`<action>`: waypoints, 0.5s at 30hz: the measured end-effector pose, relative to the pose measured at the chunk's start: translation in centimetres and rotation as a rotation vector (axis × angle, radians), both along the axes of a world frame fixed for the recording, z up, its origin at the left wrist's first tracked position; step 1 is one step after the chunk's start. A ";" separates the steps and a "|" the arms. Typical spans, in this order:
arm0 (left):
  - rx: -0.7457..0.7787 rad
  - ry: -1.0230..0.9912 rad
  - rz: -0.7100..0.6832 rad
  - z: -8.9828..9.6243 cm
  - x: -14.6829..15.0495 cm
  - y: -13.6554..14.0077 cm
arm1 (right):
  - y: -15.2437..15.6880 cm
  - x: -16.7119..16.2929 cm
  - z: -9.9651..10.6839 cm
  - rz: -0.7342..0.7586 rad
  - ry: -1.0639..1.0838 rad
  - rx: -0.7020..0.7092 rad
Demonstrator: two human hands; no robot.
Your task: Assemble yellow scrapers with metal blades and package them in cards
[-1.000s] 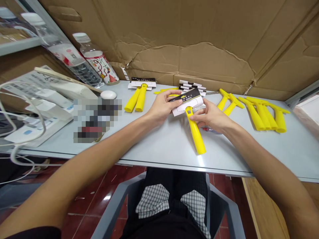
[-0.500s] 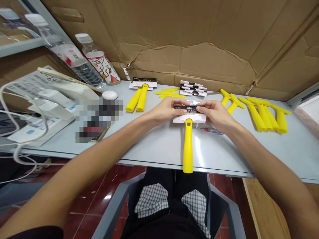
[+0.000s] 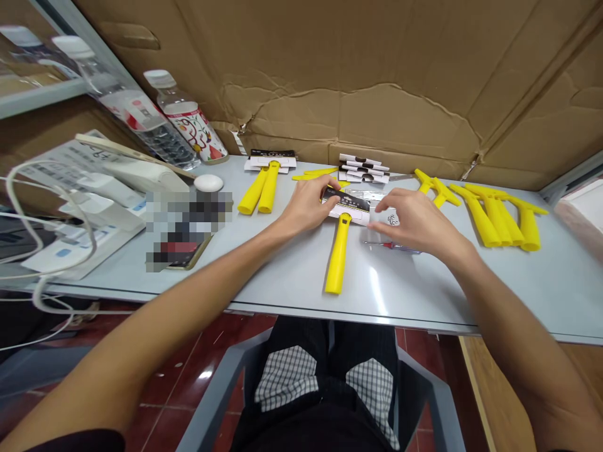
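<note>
My left hand (image 3: 308, 204) grips the left end of a black and white card sleeve on the head of a yellow-handled scraper (image 3: 337, 257). The scraper's handle slants down toward the table's front edge. My right hand (image 3: 417, 216) is just off the card's right end, thumb and fingers apart, with nothing seen between them. Beneath and beside that hand lie a clear plastic case (image 3: 370, 196), partly hidden, and a screwdriver with a red and clear handle (image 3: 400, 247). Behind my hands are stacked black and white card sleeves (image 3: 363, 169) and flat yellow pieces (image 3: 320, 172).
Two carded yellow scrapers (image 3: 268, 188) lie at the back left. Several bare yellow handles (image 3: 499, 216) rest at the right. A phone (image 3: 191, 251), white oval object (image 3: 208, 182), bottles (image 3: 193, 129) and white cables (image 3: 35, 276) occupy the left. A cardboard wall (image 3: 400, 56) closes the back.
My right hand has let go of the card and moved slightly right, fingers opening. The scraper has tilted, its handle end swinging left and up, still in my left hand.
</note>
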State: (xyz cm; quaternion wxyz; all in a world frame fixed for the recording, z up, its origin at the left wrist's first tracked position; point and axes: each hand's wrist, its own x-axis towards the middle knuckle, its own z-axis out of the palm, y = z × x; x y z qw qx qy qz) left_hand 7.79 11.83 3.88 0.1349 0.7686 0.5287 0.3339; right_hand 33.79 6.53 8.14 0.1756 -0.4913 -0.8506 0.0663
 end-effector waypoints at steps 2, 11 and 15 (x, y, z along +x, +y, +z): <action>0.020 0.033 -0.032 -0.4 0.2 -0.1 | -1.3 0.4 0.5 0.071 -0.134 -0.097; 0.104 0.305 0.012 -2.1 2.2 -0.9 | -5.1 3.3 -2.6 -0.027 -0.275 -0.047; 0.107 0.324 0.036 -1.7 2.4 -0.8 | -4.5 5.4 -3.1 -0.093 -0.290 -0.006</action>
